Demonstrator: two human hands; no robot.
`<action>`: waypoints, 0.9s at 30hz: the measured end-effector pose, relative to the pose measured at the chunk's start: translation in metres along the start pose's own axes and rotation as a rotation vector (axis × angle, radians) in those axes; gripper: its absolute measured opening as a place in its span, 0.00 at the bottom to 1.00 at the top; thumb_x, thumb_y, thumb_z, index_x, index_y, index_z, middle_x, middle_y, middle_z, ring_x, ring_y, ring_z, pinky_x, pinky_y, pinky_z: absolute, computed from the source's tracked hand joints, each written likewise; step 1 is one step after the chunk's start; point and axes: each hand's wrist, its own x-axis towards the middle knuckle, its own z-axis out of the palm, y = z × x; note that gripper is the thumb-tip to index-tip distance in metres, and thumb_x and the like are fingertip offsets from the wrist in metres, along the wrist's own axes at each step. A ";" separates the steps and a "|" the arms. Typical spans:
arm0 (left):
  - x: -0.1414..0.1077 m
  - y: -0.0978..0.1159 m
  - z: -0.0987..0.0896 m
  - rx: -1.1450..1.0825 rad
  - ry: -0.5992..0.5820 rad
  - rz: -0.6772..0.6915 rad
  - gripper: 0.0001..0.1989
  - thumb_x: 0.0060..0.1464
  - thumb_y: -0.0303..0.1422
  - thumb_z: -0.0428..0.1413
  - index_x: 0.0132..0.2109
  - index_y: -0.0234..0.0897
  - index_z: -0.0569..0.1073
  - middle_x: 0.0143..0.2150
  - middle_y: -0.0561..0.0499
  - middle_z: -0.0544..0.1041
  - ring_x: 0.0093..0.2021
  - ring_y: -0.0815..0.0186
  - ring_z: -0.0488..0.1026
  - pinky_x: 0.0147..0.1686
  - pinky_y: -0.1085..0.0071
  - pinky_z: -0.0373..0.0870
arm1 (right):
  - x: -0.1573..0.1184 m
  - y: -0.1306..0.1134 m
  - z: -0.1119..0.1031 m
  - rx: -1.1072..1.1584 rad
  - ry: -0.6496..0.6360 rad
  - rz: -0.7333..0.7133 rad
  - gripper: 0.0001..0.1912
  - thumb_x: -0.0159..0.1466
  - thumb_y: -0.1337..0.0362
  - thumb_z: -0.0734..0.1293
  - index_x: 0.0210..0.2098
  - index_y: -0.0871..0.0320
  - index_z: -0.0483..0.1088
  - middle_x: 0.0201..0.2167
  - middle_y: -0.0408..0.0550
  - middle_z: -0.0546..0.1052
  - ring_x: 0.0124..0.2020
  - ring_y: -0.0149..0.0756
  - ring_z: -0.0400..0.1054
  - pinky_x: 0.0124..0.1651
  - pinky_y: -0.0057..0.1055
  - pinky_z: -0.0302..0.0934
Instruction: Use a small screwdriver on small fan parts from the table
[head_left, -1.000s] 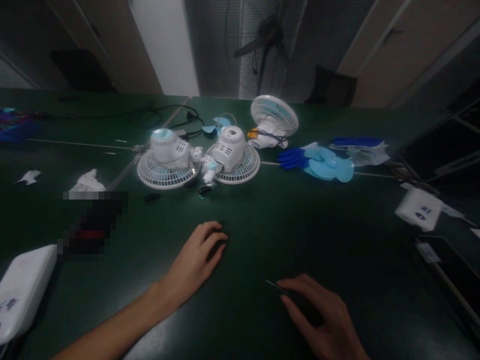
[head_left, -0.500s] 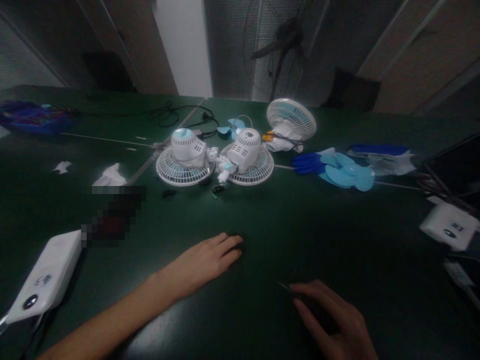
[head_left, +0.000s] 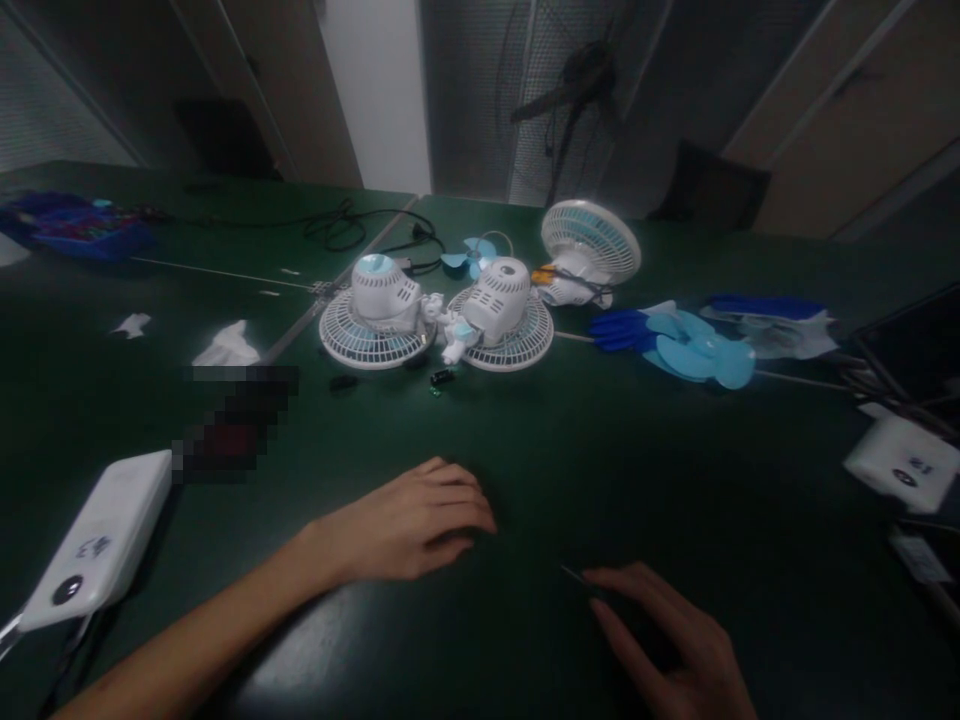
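Observation:
My left hand (head_left: 420, 520) rests palm down on the green table (head_left: 525, 440), its fingers loosely bent and apart, with nothing visible in them. To its right, my right hand (head_left: 667, 630) is closed around a dark-handled tool that looks like a screwdriver (head_left: 573, 574). Only its thin metal shaft sticks out past the thumb and index finger; the handle is mostly hidden. Beyond my hands lie two white fan heads, a left one (head_left: 381, 300) and a right one (head_left: 499, 305), grilles down. A small black cylindrical part (head_left: 442, 377) and a green bit (head_left: 435, 393) lie before them.
A third fan head (head_left: 589, 245) lies farther back, near a blue fan blade (head_left: 474, 258). On the right are larger blue blades (head_left: 701, 350), blue gloves (head_left: 619, 330) and a white box (head_left: 904, 462). A white power bank (head_left: 101, 540) and crumpled tissue (head_left: 227, 345) are left; a blue tray (head_left: 97, 240) stands behind.
My left hand has turned slightly and its fingers have bent more, pointing further down toward the right. The right hand keeps its hold with hardly any movement. The view has shifted slightly.

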 end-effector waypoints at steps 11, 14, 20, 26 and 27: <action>-0.007 -0.033 0.011 0.009 0.201 -0.068 0.20 0.69 0.23 0.50 0.63 0.44 0.73 0.62 0.45 0.75 0.61 0.61 0.73 0.60 0.59 0.73 | -0.004 0.005 0.001 0.012 -0.024 0.024 0.11 0.70 0.61 0.69 0.51 0.50 0.77 0.37 0.46 0.83 0.35 0.38 0.82 0.36 0.25 0.78; -0.008 -0.042 0.011 0.024 0.245 -0.082 0.17 0.71 0.25 0.50 0.61 0.43 0.74 0.59 0.45 0.77 0.61 0.61 0.73 0.62 0.57 0.71 | -0.003 0.004 0.001 0.023 -0.024 0.025 0.10 0.70 0.61 0.69 0.51 0.50 0.78 0.37 0.46 0.83 0.34 0.37 0.82 0.35 0.24 0.77; -0.012 -0.061 0.012 0.094 0.417 -0.221 0.15 0.72 0.26 0.47 0.56 0.41 0.77 0.53 0.45 0.80 0.56 0.60 0.74 0.59 0.55 0.70 | -0.003 0.002 0.001 0.012 -0.007 0.017 0.10 0.70 0.60 0.70 0.50 0.49 0.78 0.37 0.45 0.83 0.33 0.38 0.82 0.35 0.24 0.78; -0.009 -0.046 0.017 0.101 0.446 -0.312 0.13 0.70 0.33 0.54 0.57 0.41 0.75 0.53 0.46 0.78 0.53 0.58 0.74 0.55 0.57 0.71 | -0.008 0.007 0.003 0.009 0.001 0.002 0.11 0.70 0.61 0.70 0.52 0.49 0.77 0.39 0.44 0.83 0.36 0.38 0.83 0.37 0.25 0.78; -0.008 -0.043 0.018 0.095 0.444 -0.329 0.13 0.70 0.35 0.55 0.58 0.42 0.75 0.53 0.46 0.78 0.53 0.58 0.74 0.55 0.57 0.71 | -0.009 0.008 0.003 0.001 -0.003 0.001 0.11 0.70 0.61 0.70 0.52 0.49 0.76 0.39 0.44 0.83 0.37 0.38 0.83 0.37 0.25 0.78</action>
